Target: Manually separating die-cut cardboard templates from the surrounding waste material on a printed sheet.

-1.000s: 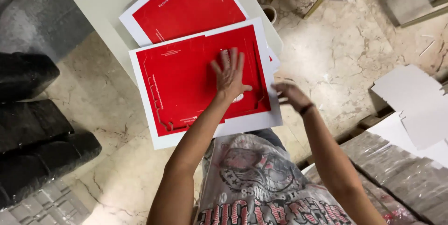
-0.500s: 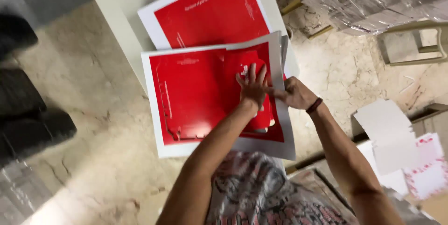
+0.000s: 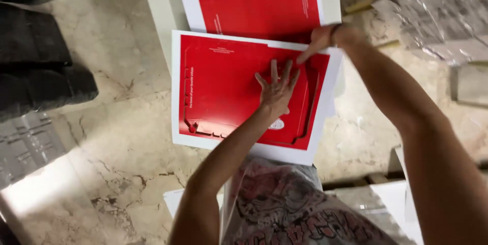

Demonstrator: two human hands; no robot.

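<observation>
Left hand [image 3: 277, 92] lay open, flat on red die-cut sheet [image 3: 229, 87], pinning it to worktop [image 3: 157, 16] | right hand [image 3: 325, 39] pinched sheet's far edge, apparently to lift it | second red sheet [image 3: 259, 1] lay beyond.

Red-printed white cardboard sheet [image 3: 223, 92]: smooth, slightly satin, die-cut lines pressed in. Second red cardboard sheet [image 3: 259, 1]: same finish. Beige marble floor [image 3: 117, 148]: polished, veined, glossy. Clear plastic wrapping [image 3: 432, 11]: crinkled, shiny.

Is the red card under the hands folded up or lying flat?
Flat. The near red card lies spread on the table, white border showing on its edges, with the left hand pressed open-palmed on it and the right hand at its far edge.
</observation>
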